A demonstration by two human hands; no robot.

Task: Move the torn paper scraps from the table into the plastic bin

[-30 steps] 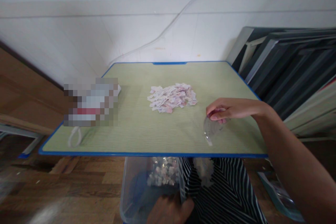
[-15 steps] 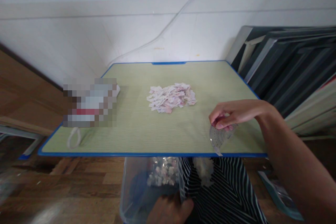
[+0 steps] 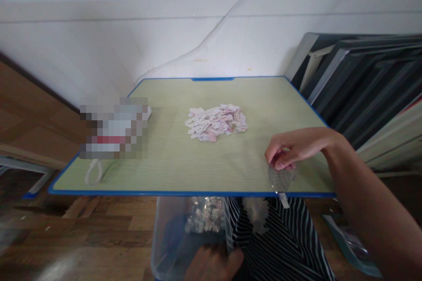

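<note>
My right hand (image 3: pixel 285 151) is closed on a clear plastic protractor (image 3: pixel 280 179), pinched by its upper part above the table's near right side. A small white paper slip (image 3: pixel 284 201) hangs at the protractor's lower edge, just past the table rim. Below the table, my left hand (image 3: pixel 214 263) grips the near rim of a clear plastic bin (image 3: pixel 154 250), thumb on one side of it and fingers on the other. Small wrapped pieces (image 3: pixel 206 217) fill part of that bin. A pile of white and pinkish paper slips (image 3: pixel 216 122) lies mid-table.
The pale green table (image 3: pixel 171 162) has a blue edge. On its left rests a blurred-out item (image 3: pixel 114 129) with a white loop (image 3: pixel 94 172). Dark panels (image 3: pixel 365 79) lean at the right. More clear pieces (image 3: pixel 256 215) lie on the striped cloth (image 3: pixel 280 246) over my lap.
My right hand has moved slightly right and down, turning the protractor more upright. The white slip now hangs lower, beyond the table edge. My left hand has hardly moved.
</note>
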